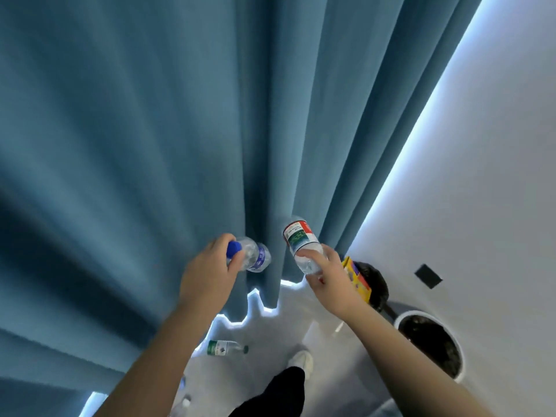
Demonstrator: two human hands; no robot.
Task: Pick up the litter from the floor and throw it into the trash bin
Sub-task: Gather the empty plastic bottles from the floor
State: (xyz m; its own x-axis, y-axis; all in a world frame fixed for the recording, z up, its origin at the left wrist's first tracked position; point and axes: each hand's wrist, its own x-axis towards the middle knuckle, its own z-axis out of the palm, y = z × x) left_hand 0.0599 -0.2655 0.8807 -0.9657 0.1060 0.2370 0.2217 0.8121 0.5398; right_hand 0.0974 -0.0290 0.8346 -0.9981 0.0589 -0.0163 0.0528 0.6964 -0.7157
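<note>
My left hand grips a clear bottle with a blue cap near its cap end. My right hand grips a clear bottle with a red and green label by its neck, base pointing up. Both bottles are held in front of the blue curtain. A black-lined trash bin stands by the wall to the right of my right hand, with a yellow box sticking out of it. A green-label bottle lies on the floor below my hands, at the curtain's hem.
The blue curtain fills the left and centre. A white round bin with a black liner stands at the right by the white wall. My foot in a white shoe is on the grey floor. Another clear bottle lies at the bottom edge.
</note>
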